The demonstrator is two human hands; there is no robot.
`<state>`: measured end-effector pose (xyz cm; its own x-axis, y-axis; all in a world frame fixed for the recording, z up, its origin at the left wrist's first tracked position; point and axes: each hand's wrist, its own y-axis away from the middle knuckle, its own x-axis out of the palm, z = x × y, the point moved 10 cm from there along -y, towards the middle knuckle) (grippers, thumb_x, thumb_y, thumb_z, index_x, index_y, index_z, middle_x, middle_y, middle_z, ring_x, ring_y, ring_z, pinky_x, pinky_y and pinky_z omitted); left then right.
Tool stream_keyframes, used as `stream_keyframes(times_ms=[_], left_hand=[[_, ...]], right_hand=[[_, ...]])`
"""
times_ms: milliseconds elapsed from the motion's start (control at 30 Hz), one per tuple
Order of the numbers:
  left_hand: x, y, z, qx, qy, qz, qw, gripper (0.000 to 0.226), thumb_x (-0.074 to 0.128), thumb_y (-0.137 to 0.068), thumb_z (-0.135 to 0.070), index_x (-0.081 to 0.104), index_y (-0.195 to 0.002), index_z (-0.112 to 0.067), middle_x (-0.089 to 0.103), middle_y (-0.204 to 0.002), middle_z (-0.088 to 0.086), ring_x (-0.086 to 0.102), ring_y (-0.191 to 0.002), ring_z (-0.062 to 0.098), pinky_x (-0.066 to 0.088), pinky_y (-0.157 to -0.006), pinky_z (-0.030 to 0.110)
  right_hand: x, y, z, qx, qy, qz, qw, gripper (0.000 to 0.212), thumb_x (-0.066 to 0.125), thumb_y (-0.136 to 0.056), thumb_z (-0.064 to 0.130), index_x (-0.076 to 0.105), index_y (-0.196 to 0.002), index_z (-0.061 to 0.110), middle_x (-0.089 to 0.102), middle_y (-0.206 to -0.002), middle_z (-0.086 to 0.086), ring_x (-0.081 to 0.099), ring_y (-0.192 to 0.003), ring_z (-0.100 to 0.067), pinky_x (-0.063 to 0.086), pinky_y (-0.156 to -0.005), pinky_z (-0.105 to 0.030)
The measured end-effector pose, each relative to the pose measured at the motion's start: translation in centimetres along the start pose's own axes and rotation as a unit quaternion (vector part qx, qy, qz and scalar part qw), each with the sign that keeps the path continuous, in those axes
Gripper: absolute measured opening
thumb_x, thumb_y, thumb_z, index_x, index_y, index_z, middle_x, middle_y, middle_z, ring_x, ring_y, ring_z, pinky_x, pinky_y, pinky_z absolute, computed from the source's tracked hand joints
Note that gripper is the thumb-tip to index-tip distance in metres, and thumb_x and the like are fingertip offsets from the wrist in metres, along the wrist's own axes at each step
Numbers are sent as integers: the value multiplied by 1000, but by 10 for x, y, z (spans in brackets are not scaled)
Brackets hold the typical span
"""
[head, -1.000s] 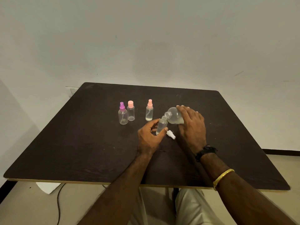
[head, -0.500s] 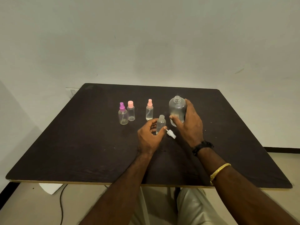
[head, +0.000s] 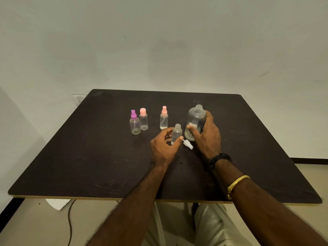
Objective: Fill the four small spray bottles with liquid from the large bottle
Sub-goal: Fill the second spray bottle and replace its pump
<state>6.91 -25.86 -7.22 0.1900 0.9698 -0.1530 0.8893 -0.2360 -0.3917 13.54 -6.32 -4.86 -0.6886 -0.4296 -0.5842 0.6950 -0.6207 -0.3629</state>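
The large clear bottle (head: 195,121) stands upright and uncapped on the dark table (head: 88,157), and my right hand (head: 206,137) grips its side. Just left of it a small uncapped spray bottle (head: 176,133) stands upright, held between thumb and fingers of my left hand (head: 164,148). Its white spray top (head: 188,144) lies on the table between my hands. Three capped small bottles stand further left: a purple-topped one (head: 135,126), a pink-capped one (head: 143,119) and a pink-sprayer one (head: 164,119).
The table's front edge (head: 124,198) runs close to my lap. A wall rises behind the far edge. A cable and a white object (head: 56,204) lie on the floor at the lower left.
My right hand has tipped the large bottle back from pouring over the small bottle and set it upright on the table. My left hand stays on the small bottle.
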Motion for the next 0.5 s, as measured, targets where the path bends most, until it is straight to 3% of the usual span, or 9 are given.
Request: stream_keyframes(times_ms=[267, 367, 433, 500], left_hand=[[1, 0, 1, 1, -2, 5, 1000, 42, 87, -81, -21, 70, -119, -15, 73, -103, -12, 69, -96, -5, 55, -80, 10], [1, 0, 0, 3, -3, 4, 1000, 42, 87, -81, -20, 70, -119, -15, 73, -102, -12, 70, -95, -5, 54, -79, 10], [0, 0, 1, 7, -9, -2, 1000, 40, 87, -81, -21, 71, -117, -17, 73, -102, -13, 70, -94, -5, 55, -79, 11], [-1, 0, 2, 9, -12, -12, 1000, 39, 86, -81, -21, 71, -116, -17, 74, -102, -12, 70, -93, -4, 55, -79, 12]], right_hand=[[-2, -2, -4, 4, -14, -2, 1000, 91, 75, -80, 56, 31, -152, 21, 54, -147, -4, 57, -130, -25, 51, -106, -46], [-10, 2, -1, 3, -15, -33, 999, 96, 77, -76, 61, 34, -151, 20, 50, -147, -4, 54, -128, -18, 50, -102, -33], [-24, 10, 7, -11, -8, -90, 996, 83, 79, -78, 56, 41, -144, 22, 48, -139, -2, 54, -118, -12, 51, -93, -28], [-36, 20, 21, -45, -26, -131, 990, 57, 79, -85, 39, 50, -132, 24, 49, -126, 1, 57, -104, -10, 56, -85, -28]])
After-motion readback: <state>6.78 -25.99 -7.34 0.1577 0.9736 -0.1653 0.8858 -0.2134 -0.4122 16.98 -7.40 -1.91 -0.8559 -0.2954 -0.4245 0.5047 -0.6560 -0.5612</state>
